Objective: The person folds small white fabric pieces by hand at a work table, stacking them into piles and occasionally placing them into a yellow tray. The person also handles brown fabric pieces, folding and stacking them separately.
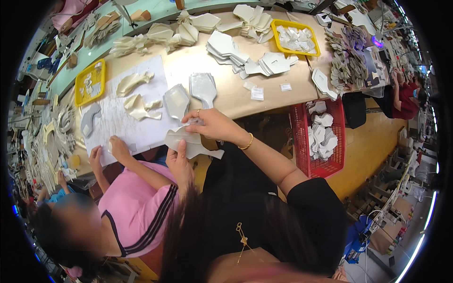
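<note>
A pale, off-white cut piece (186, 143), flat with a narrow tail at its right end, hangs between my hands just off the table's near edge. My left hand (180, 164) grips its lower edge, thumb lying over the front. My right hand (213, 124) is closed in a pinch at the upper edge; whether a smaller bit is also between those fingertips is too fine to make out. Just beyond my hands lie two grey paddle-shaped stacks of pieces, the left stack (177, 102) and the right stack (203, 88).
A yellow tray (88, 80) and another yellow tray (295, 37) hold small white bits. White cut pieces (226, 49) lie in piles behind. A red basket (318, 139) of white pieces stands right, below the table edge. A co-worker in pink (141, 203) sits close left.
</note>
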The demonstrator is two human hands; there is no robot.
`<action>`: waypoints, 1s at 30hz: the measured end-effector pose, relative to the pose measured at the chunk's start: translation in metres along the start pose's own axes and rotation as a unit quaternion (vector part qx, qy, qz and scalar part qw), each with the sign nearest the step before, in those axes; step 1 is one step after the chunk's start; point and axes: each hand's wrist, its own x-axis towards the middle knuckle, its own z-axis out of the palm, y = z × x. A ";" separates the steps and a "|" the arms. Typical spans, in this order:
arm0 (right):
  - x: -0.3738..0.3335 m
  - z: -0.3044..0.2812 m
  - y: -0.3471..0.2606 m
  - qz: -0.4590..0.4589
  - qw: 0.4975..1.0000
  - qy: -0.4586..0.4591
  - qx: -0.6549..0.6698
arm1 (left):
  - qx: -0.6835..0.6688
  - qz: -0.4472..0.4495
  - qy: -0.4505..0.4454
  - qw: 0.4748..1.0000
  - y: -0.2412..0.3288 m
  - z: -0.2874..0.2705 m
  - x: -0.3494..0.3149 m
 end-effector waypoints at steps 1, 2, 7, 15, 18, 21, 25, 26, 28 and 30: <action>-0.011 0.004 0.002 -0.003 1.000 0.021 -0.006 | -0.004 0.000 -0.005 1.000 -0.003 -0.003 -0.009; -0.023 0.007 0.004 -0.005 0.999 0.045 -0.011 | -0.016 0.004 -0.018 1.000 -0.007 -0.005 -0.017; -0.068 0.007 0.027 0.078 0.994 0.020 0.069 | 0.077 -0.023 -0.103 0.991 -0.028 -0.005 -0.042; -0.120 -0.057 0.078 0.096 0.920 0.245 0.290 | 0.192 -0.027 -0.155 0.969 -0.073 0.018 -0.029; -0.123 -0.081 0.098 0.045 0.870 0.346 0.347 | 0.255 0.055 -0.179 0.949 -0.107 0.054 0.004; -0.119 -0.112 0.118 0.011 0.856 0.360 0.371 | 0.428 0.194 -0.248 0.847 -0.141 0.090 0.037; -0.105 -0.171 0.143 0.092 0.890 0.393 0.214 | 0.522 0.267 -0.295 0.754 -0.175 0.115 0.068; -0.098 -0.184 0.149 0.093 0.897 0.416 0.120 | 0.526 0.300 -0.284 0.743 -0.182 0.119 0.076; -0.080 -0.210 0.160 0.074 0.893 0.442 -0.046 | 0.539 0.349 -0.265 0.720 -0.196 0.126 0.093; -0.058 -0.235 0.171 0.082 0.883 0.432 -0.165 | 0.556 0.399 -0.234 0.690 -0.210 0.132 0.110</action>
